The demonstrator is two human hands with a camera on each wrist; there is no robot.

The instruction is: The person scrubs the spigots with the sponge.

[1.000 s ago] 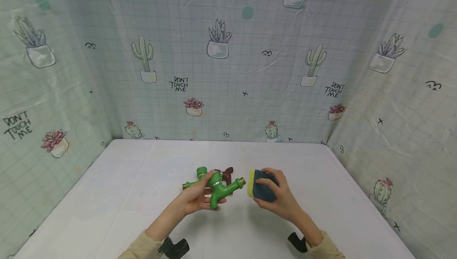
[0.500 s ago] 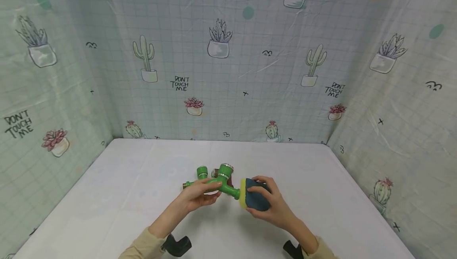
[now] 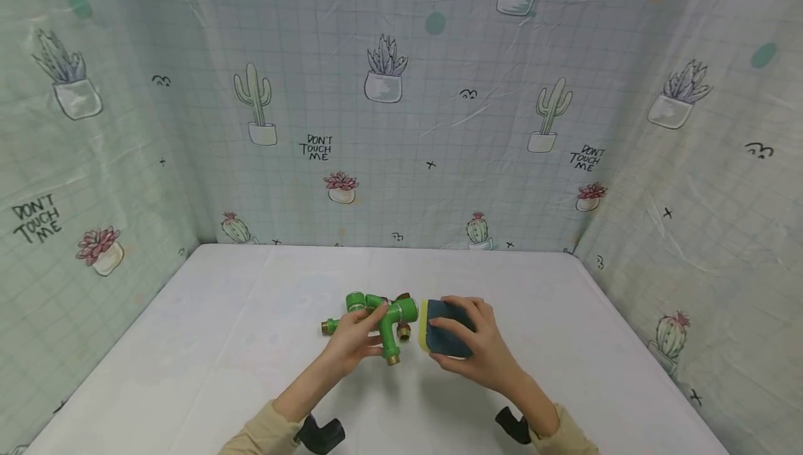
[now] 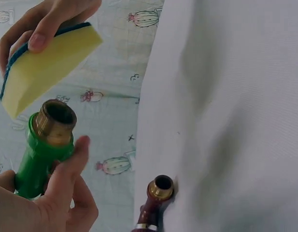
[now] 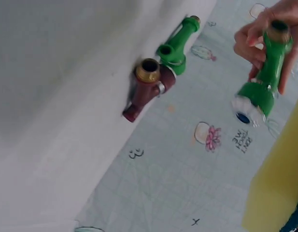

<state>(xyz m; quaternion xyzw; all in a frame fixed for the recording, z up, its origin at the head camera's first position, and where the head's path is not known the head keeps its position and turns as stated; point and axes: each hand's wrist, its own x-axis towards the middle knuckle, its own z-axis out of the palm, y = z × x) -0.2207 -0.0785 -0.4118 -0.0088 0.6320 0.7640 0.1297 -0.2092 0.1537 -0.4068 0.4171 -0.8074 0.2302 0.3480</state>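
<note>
A green water tap [image 3: 390,332] with a brass threaded end is held up between the thumb and fingers of my left hand [image 3: 351,345]. In the left wrist view its hollow brass mouth [image 4: 56,120] faces the camera. My right hand [image 3: 488,352] grips a sponge [image 3: 449,329], yellow on one side and dark blue on the other, by its edges. The sponge's yellow face is turned to the tap, with a small gap between them in the head view. Behind the left hand, a second green tap [image 5: 180,46] and a dark red tap [image 5: 148,89] lie on the table.
The white table [image 3: 263,288] is enclosed by a cactus-print curtain [image 3: 401,127] at the back and sides. Black wrist mounts [image 3: 321,435] show under both sleeves.
My left hand has turned the tap, so its brass end swings from pointing right to pointing down. Half a second ago that end met the sponge's yellow face; now they are apart.
</note>
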